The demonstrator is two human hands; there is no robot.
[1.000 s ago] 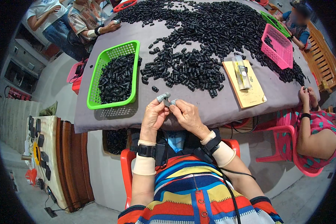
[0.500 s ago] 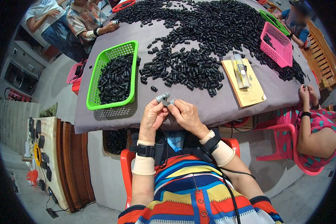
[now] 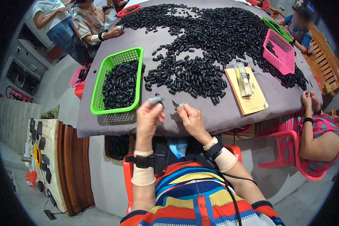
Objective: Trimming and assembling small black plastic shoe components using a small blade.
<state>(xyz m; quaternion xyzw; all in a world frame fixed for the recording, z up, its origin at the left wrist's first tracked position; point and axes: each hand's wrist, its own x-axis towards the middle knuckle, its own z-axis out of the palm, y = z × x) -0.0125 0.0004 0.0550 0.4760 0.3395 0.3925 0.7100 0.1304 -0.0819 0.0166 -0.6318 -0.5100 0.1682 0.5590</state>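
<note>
The left hand [image 3: 148,116] pinches a small gray part [image 3: 155,100]. The right hand [image 3: 192,118] pinches a little blade [image 3: 176,104]. A slip could cut a finger.

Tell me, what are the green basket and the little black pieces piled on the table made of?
The green basket looks like moulded plastic: bright even colour and a lattice of small holes. The black pieces seem to be plastic or rubber, with a dull finish; too small to tell which.

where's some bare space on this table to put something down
Bare grey cloth lies along the near edge, between the green basket and the yellow card, around both hands. The middle and far end are crowded with black parts.
</note>
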